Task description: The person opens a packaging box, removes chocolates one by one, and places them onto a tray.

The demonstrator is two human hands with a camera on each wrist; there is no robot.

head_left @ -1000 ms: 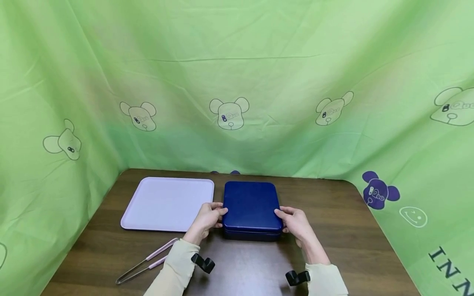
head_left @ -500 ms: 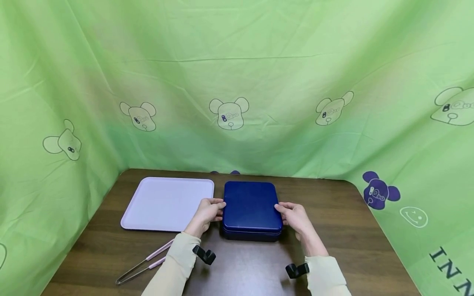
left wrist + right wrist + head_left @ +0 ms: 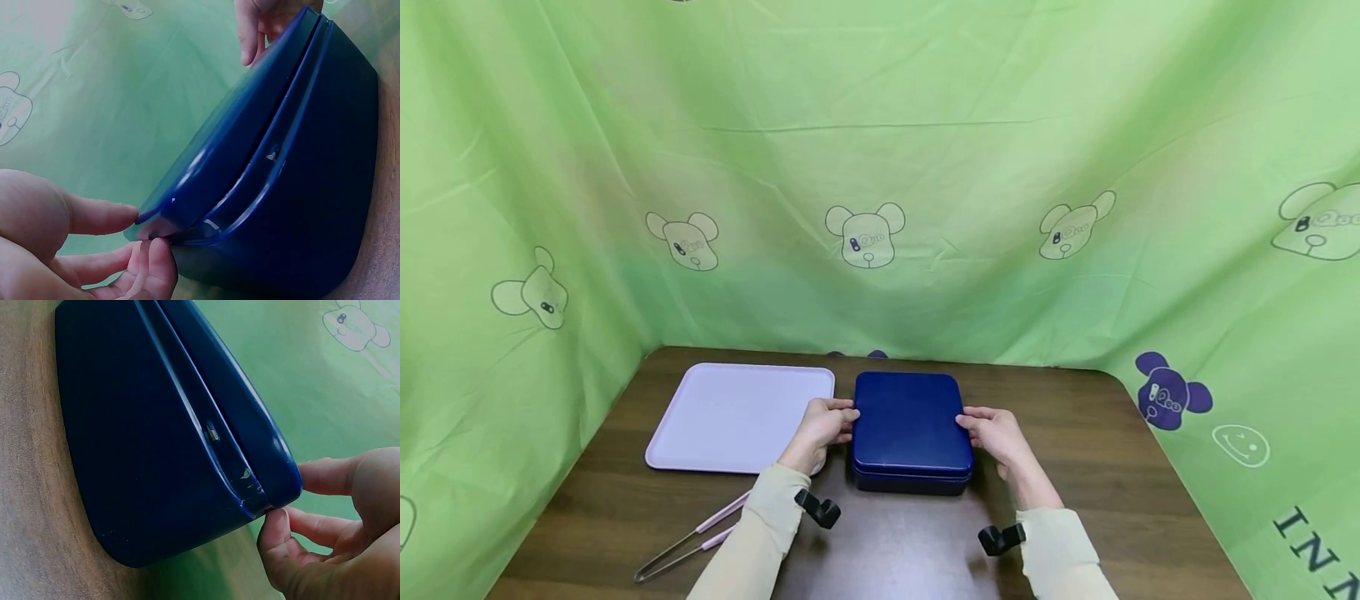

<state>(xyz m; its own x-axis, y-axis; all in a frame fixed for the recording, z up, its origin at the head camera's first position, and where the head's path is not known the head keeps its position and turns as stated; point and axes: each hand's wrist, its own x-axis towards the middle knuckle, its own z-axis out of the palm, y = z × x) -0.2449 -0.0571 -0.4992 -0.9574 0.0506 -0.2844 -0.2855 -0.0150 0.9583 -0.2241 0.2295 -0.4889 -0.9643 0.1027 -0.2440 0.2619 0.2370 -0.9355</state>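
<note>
A green curtain [image 3: 865,125] printed with bear heads hangs behind and around the brown wood-look table [image 3: 1135,500], on which everything else rests. The pale lilac tray [image 3: 741,417] lies flat toward the person's left, and just beside it, to its right, sits the dark blue box [image 3: 910,483], squarely between the two hands. Its glossy lid [image 3: 910,421] covers it, with a dark gap along the stepped rim; whether the lid is free of the body I cannot tell. It looks like rigid metal or hard plastic, so I expect it to keep its shape, weigh little, turn slick under dry fingers and jam if one side rises before the other. The pink-handled tongs [image 3: 718,514] lie on the near left, untouched, partly hidden by the left sleeve. The left hand [image 3: 818,429] pinches the lid's left edge, thumb on the top edge and fingers beneath; the right hand [image 3: 1000,440] pinches the opposite edge likewise. That facing grip on the lip seems the best hold, level and evenly balanced. Smallest are pale worn flecks [image 3: 272,155] on the rim, suggesting the coating chips more readily than the shell dents.
</note>
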